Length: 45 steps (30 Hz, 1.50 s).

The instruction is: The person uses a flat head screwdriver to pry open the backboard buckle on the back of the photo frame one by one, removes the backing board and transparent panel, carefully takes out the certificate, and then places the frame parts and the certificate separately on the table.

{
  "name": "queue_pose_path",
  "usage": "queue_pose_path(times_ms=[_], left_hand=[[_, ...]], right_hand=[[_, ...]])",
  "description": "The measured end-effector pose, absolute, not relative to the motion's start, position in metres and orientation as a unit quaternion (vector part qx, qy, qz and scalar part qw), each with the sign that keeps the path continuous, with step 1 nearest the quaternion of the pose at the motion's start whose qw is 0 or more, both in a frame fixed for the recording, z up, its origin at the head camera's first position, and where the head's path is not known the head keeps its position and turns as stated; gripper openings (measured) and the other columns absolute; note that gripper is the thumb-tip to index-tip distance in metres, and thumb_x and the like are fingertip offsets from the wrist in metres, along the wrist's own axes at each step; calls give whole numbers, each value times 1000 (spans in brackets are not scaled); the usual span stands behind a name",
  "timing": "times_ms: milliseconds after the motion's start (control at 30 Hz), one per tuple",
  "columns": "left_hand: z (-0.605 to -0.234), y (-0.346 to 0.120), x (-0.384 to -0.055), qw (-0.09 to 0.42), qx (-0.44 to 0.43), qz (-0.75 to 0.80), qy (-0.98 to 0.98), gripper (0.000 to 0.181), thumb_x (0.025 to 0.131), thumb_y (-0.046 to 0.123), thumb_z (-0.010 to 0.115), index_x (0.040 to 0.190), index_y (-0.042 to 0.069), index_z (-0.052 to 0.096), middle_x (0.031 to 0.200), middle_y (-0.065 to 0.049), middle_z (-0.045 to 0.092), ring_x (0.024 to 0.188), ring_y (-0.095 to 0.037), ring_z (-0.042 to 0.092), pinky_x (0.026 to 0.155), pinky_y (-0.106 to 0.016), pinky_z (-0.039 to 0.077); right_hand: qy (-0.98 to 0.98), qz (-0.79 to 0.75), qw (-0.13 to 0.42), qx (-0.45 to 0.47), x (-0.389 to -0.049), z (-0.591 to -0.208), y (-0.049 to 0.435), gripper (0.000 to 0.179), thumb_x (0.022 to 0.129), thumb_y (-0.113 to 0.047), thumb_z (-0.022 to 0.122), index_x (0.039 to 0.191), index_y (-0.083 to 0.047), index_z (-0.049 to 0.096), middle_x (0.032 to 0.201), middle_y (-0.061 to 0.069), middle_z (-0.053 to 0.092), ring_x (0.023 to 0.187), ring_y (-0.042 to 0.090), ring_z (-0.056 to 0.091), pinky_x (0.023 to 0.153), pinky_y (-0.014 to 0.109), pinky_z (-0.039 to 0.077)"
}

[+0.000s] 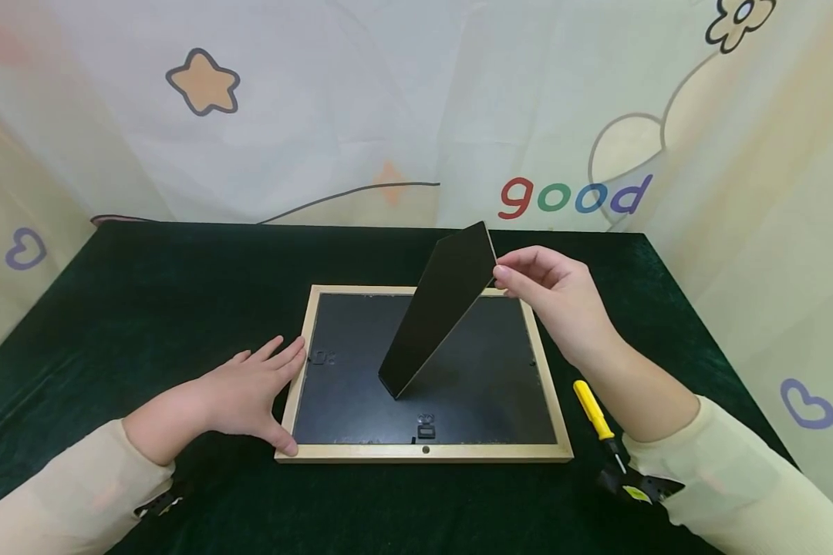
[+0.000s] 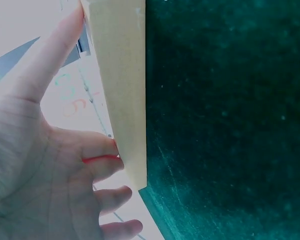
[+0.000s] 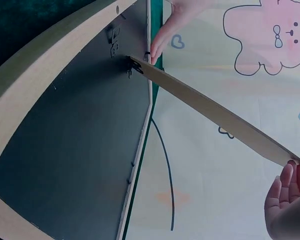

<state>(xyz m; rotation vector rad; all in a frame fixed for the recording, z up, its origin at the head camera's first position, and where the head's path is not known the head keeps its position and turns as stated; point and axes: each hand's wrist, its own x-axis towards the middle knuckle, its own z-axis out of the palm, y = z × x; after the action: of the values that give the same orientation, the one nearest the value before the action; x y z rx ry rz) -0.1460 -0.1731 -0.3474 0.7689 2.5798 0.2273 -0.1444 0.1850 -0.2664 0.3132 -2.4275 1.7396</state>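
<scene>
A picture frame with a pale wooden border [image 1: 347, 454] lies face down, its black backing board [image 1: 347, 331] uppermost. From the board a black easel stand [image 1: 444, 301] tilts up, still joined at its lower end, as the hinge [image 3: 135, 65] in the right wrist view shows. My right hand [image 1: 555, 297] pinches the raised end of that stand between thumb and fingers. At the frame's left side rests my left hand [image 1: 257, 393], fingers spread and extended, with the thumb at the near left corner. The left wrist view shows its fingertips against the wooden edge [image 2: 122, 75].
A yellow-handled screwdriver [image 1: 593, 408] lies right of the frame, near my right forearm. Dark green cloth [image 1: 201, 301] covers the table. Behind it hangs a pale printed curtain [image 1: 333, 116]. Dark bands are on both wrists.
</scene>
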Motion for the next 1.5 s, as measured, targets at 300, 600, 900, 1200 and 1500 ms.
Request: queue_pose_path(times_ms=[300, 600, 900, 1200, 1500], left_hand=[[-346, -172, -147, 226, 273, 86, 931, 123, 56, 68, 74, 146, 1, 24, 154, -17, 12, 138, -44, 7, 101, -67, 17], [-349, -172, -142, 228, 270, 75, 932, 123, 55, 68, 74, 146, 1, 25, 153, -17, 14, 138, -44, 7, 101, -67, 16], [-349, -172, -141, 221, 274, 68, 934, 123, 55, 66, 76, 145, -1, 27, 152, -18, 17, 137, -45, 10, 100, -68, 17], [-352, -168, -141, 220, 274, 66, 934, 122, 54, 65, 77, 144, -1, 28, 152, -18, 18, 136, -44, 14, 100, -67, 19], [-346, -168, -146, 214, 273, 61, 936, 123, 54, 66, 77, 145, 0, 27, 153, -17, 17, 136, -44, 14, 101, -66, 20]], right_hand=[[-820, 559, 78, 95, -145, -265, 184, 30, 91, -24, 63, 106, 2, 62, 87, -1, 66, 84, 17, 61, 79, 21, 51], [-832, 545, 66, 83, -148, -271, 189, 31, 91, -25, 62, 105, 3, 62, 87, -2, 67, 86, 20, 61, 80, 22, 50], [-835, 547, 48, 40, -152, -282, 200, 37, 91, -31, 61, 107, 3, 62, 88, -1, 65, 86, 18, 58, 77, 20, 50], [-839, 543, 28, -10, -160, -297, 218, 44, 90, -36, 61, 110, 3, 60, 91, -5, 64, 90, 22, 57, 77, 17, 49], [-848, 528, 23, -29, -170, -303, 229, 49, 90, -41, 59, 114, 2, 59, 101, 1, 63, 93, 21, 56, 80, 17, 48]])
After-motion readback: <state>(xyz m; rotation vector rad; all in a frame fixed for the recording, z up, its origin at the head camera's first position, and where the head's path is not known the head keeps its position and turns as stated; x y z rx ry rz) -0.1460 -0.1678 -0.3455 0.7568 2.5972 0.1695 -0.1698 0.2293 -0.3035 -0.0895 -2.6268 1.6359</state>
